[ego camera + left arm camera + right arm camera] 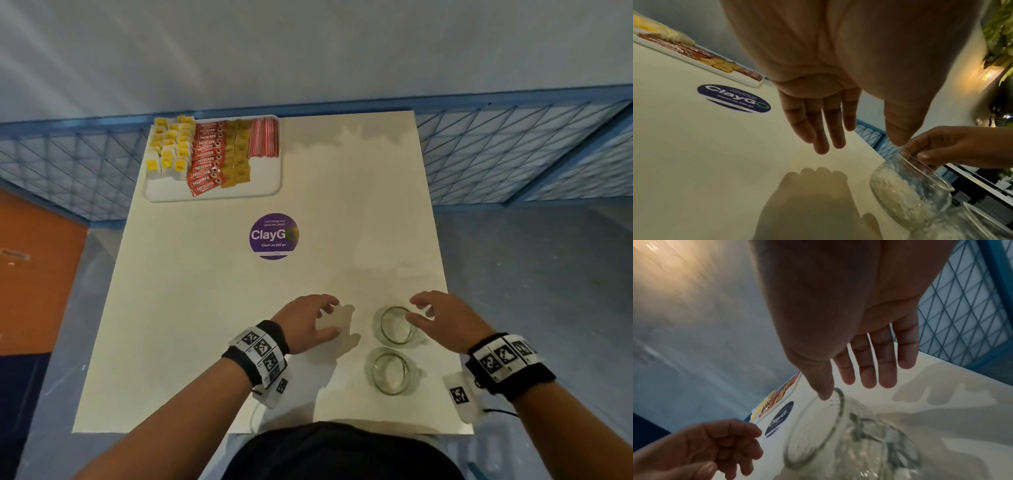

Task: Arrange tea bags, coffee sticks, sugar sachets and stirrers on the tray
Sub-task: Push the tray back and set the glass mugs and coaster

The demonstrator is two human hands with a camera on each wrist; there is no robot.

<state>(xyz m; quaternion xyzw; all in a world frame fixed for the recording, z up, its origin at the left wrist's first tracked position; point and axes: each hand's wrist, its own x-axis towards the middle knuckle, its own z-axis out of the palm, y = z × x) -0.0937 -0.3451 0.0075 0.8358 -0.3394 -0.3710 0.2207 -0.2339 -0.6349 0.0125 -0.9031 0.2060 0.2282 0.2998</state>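
Note:
A white tray (270, 192) sits at the table's far left corner. It holds rows of yellow tea bags (169, 150), red coffee sticks (205, 161), brown sugar sachets (238, 157) and red-striped stirrers (264, 137). Both hands are near the front edge, far from the tray. My left hand (334, 317) hovers just above the bare tabletop, fingers relaxed and holding nothing; the left wrist view shows the same left hand (859, 146). My right hand (416, 310) hangs over an empty glass (394, 325), and its thumb (825, 395) is at the rim.
A second empty glass (388, 371) stands nearer me, just behind the first. A round purple sticker (273, 236) marks the table's middle. Blue mesh fencing (513, 154) runs behind and right of the table. An orange floor (34, 274) lies to the left.

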